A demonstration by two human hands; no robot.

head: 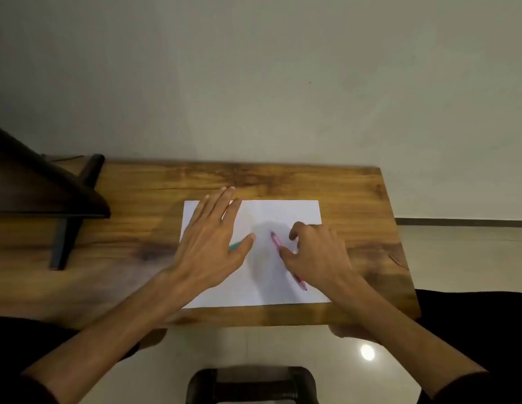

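Observation:
A white sheet of paper point(271, 211) lies on the wooden table point(283, 179). My left hand point(213, 243) lies flat on the sheet's left part with its fingers straight and spread. A green pen point(235, 245) peeks out from under it near the thumb; the rest is hidden. A pink pen point(275, 241) lies slanted on the paper, its lower half running beneath my right hand point(318, 255). That hand hovers over the pen with loosely curled fingers. The thumb tip touches the barrel, while the index finger stays apart from it.
A dark wooden stand with a slanted leg point(64, 240) occupies the table's left end. The wall rises right behind the table. A dark stool or seat point(251, 383) sits on the pale tiled floor below the near edge.

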